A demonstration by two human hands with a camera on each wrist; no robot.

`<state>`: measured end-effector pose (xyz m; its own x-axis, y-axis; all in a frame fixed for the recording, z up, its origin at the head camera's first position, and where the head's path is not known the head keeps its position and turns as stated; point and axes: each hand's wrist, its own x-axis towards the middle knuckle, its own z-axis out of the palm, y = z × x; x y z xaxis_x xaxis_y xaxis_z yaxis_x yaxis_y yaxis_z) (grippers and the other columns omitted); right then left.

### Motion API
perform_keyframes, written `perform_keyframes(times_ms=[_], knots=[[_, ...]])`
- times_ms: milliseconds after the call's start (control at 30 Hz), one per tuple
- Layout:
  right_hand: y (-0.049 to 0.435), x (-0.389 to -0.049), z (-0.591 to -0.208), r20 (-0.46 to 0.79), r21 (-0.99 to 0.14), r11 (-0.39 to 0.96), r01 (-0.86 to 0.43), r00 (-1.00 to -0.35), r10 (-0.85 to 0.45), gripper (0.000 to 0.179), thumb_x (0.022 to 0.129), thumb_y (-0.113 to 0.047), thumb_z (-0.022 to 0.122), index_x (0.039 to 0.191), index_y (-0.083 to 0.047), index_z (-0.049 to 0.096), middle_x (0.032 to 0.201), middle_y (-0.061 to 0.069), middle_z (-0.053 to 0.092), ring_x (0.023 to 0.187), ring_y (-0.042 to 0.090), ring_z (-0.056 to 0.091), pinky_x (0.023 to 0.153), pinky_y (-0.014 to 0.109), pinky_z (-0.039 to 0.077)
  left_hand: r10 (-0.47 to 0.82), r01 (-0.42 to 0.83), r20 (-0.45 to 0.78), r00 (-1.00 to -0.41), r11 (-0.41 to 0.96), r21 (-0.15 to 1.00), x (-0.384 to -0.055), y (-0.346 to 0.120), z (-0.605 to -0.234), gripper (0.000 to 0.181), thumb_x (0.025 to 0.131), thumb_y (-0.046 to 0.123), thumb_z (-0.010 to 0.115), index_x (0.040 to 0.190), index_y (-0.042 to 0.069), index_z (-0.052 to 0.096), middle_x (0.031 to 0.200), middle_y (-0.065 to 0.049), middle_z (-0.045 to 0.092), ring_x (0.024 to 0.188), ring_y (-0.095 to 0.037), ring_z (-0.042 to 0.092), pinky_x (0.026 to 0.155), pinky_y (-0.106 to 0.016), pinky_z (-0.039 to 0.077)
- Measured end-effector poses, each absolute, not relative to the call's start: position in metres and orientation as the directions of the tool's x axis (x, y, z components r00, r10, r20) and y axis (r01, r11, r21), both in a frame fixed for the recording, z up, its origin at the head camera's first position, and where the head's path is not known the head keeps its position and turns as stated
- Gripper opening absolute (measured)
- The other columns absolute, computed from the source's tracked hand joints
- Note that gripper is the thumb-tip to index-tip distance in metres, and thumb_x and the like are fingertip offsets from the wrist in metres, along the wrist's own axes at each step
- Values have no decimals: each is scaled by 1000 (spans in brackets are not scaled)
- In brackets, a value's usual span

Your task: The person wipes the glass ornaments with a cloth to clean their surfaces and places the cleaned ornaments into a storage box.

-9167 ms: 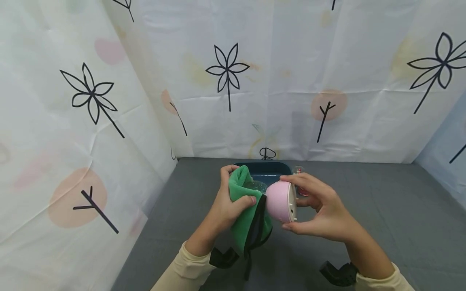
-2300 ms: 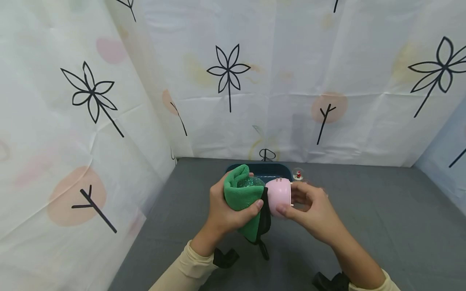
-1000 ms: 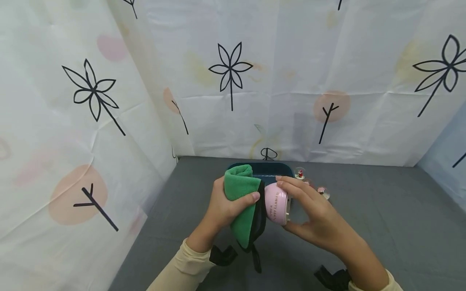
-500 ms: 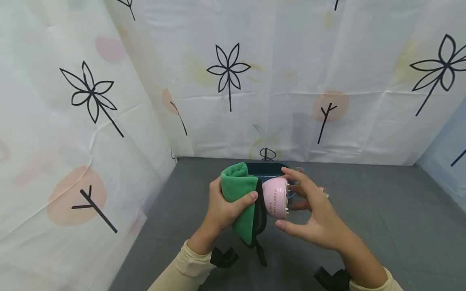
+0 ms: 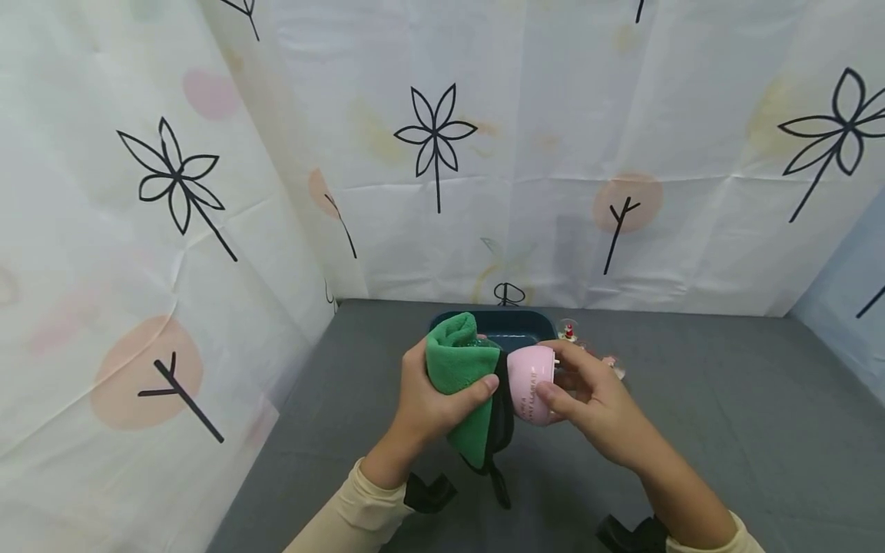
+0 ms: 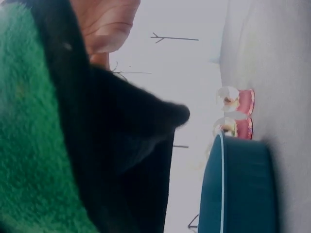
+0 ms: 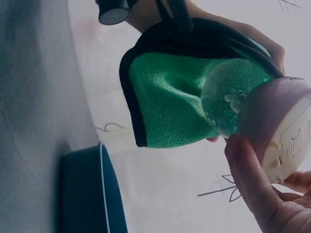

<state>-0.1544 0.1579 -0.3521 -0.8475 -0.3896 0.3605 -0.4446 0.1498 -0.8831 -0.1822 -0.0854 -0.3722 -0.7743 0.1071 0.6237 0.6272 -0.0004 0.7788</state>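
A snow globe with a pink base [image 5: 528, 384] is held sideways in the air between both hands. My left hand [image 5: 429, 403] grips a green cloth [image 5: 456, 365] with a dark border, wrapped round the glass ball. In the right wrist view the clear ball [image 7: 231, 99], with glitter inside, shows against the cloth, and the cream underside [image 7: 291, 141] of the base faces outward. My right hand [image 5: 608, 411] holds the base, thumb on its near side and fingers behind it. Gold lettering runs across the pink surface. In the head view, cloth hides most of the ball.
Behind the hands, a dark teal tray [image 5: 525, 319] stands on the grey table [image 5: 726, 407]. Several small snow globes stand beside it, among them one with a red figure [image 5: 568, 332]. A patterned white curtain [image 5: 539, 153] hangs behind the table.
The right fingers, spread loosely half a second ago, have closed on the pink base. Compared with earlier frames the base has been turned about its axis. The left hand keeps its grip on the cloth.
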Motion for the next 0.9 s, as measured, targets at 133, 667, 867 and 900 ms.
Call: perform_keyframes(times_ms=[133, 667, 867, 900], knots=[[159, -155, -351, 366, -885, 128, -447, -839, -404, 44, 100, -2, 66, 143, -2, 55, 128, 19, 60, 109, 13, 74, 73, 38, 68, 134, 582, 577, -806, 1, 813, -183, -88, -372, 58, 79, 20, 86, 133, 9, 68, 112, -14, 78, 95, -21, 78, 82, -40, 67], [158, -161, -356, 805, -301, 255, -919, -388, -448, 69, 85, -44, 88, 136, -2, 67, 127, 12, 65, 115, 14, 63, 92, 12, 55, 238, 461, 451, -860, -15, 887, -187, -95, -367, 59, 83, 23, 83, 136, 3, 66, 113, -17, 77, 91, -14, 76, 82, -36, 67], [160, -164, -359, 799, -253, 240, -937, -342, -495, 66, 90, -43, 79, 136, 2, 65, 133, 18, 61, 127, 19, 56, 102, 12, 50, 244, 433, 409, -879, 52, 900, -189, -96, -366, 60, 84, 26, 83, 136, 2, 66, 105, -15, 78, 86, -14, 76, 78, -35, 66], [160, -164, -359, 793, -261, 243, -934, -351, -498, 66, 88, -42, 81, 135, 1, 64, 134, 18, 60, 127, 19, 56, 103, 12, 49, 236, 435, 412, -880, 51, 899, -189, -96, -367, 59, 84, 26, 82, 136, 3, 67, 107, -15, 78, 88, -14, 76, 79, -35, 66]])
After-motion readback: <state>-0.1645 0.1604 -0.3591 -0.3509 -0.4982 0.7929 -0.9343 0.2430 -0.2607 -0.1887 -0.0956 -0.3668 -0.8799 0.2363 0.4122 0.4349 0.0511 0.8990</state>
